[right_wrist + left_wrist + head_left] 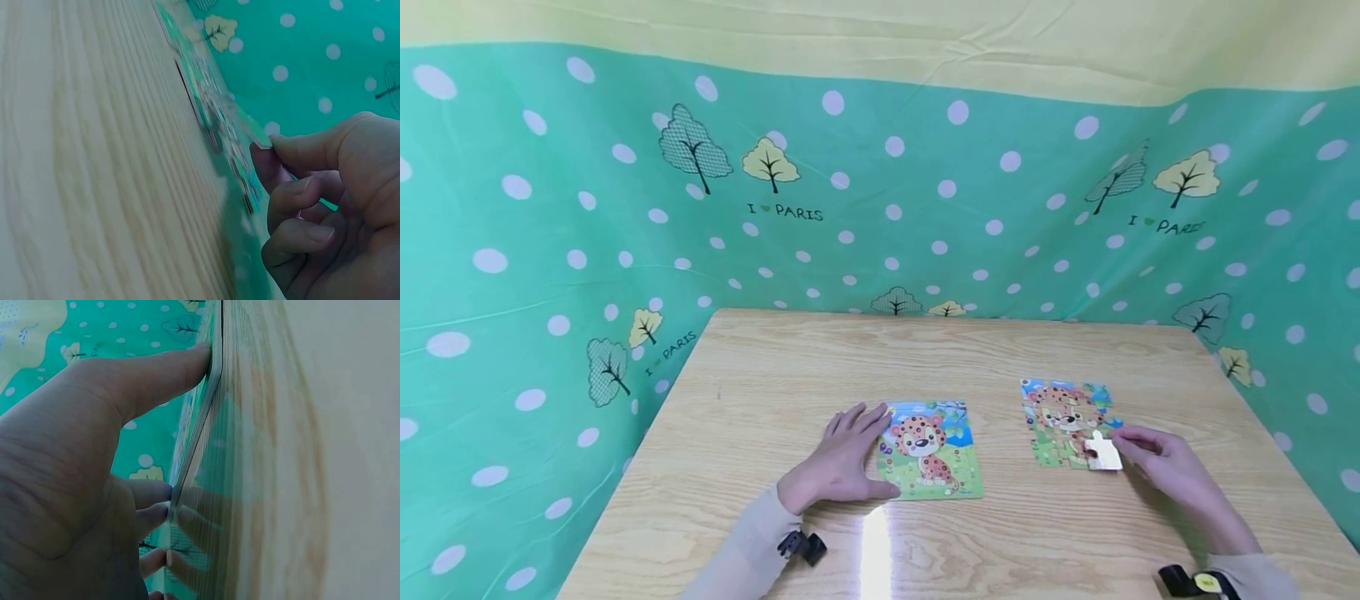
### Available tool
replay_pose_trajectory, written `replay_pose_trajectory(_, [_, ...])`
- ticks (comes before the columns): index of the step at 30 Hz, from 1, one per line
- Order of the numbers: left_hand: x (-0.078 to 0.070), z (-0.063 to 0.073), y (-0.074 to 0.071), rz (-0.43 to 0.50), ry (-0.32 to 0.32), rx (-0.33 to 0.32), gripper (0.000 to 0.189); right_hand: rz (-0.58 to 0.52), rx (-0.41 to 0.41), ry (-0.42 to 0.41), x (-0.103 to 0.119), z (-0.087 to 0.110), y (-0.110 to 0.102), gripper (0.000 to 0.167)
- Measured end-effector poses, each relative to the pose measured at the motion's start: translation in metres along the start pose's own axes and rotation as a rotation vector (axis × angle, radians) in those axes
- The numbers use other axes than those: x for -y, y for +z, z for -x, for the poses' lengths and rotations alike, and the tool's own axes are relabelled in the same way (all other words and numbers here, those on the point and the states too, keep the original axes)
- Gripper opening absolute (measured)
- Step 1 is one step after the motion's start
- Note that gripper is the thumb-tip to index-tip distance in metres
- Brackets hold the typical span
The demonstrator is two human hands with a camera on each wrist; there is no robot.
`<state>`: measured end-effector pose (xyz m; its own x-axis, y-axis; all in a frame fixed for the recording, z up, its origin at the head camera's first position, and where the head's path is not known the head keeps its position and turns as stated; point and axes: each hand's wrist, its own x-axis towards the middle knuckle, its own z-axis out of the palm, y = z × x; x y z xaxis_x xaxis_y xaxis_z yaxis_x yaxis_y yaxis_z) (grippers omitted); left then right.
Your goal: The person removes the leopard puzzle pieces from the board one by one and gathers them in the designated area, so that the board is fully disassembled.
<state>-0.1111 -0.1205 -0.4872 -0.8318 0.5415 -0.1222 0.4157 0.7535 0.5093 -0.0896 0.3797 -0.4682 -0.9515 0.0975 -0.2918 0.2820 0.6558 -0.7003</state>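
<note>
My right hand (1165,462) pinches a puzzle piece (1103,452) between thumb and forefinger, its face glaring white in the head view. The piece (255,132) is tilted over the lower right corner of a partly assembled leopard puzzle (1063,417); the right wrist view shows the other fingers curled. Left of that puzzle lies a square board (928,450) with a full leopard picture. My left hand (842,462) rests at the board's left side, thumb on the lower edge and fingers spread on the upper left corner. In the left wrist view the thumb (169,375) touches the board's edge.
Both puzzles lie on a light wood-grain table (775,367). A green dotted curtain (865,183) with printed trees hangs behind and at both sides. Dark wrist straps (802,547) sit on the cuffs, and a bright reflection shows near the front.
</note>
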Motion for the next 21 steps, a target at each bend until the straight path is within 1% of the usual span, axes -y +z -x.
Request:
replay_pose_trajectory(5, [0.000, 0.001, 0.000, 0.005, 0.006, -0.006, 0.112, 0.038, -0.019, 0.012, -0.010, 0.000, -0.009, 0.062])
replay_pose_trajectory(9, [0.001, 0.000, 0.001, 0.009, 0.008, -0.011, 0.112, 0.066, -0.014, 0.018, -0.018, -0.002, -0.012, 0.059])
replay_pose_trajectory(12, [0.001, 0.000, 0.001, 0.011, 0.008, -0.010, 0.112, 0.113, -0.023, 0.016, -0.022, -0.004, -0.014, 0.058])
replay_pose_trajectory(16, [0.001, 0.000, 0.001, 0.015, 0.007, -0.011, 0.112, 0.153, -0.049, 0.005, -0.023, -0.006, -0.014, 0.056])
replay_pose_trajectory(21, [0.001, 0.001, 0.000, 0.017, 0.007, -0.012, 0.112, 0.174, -0.073, -0.009, -0.022, -0.005, -0.012, 0.052])
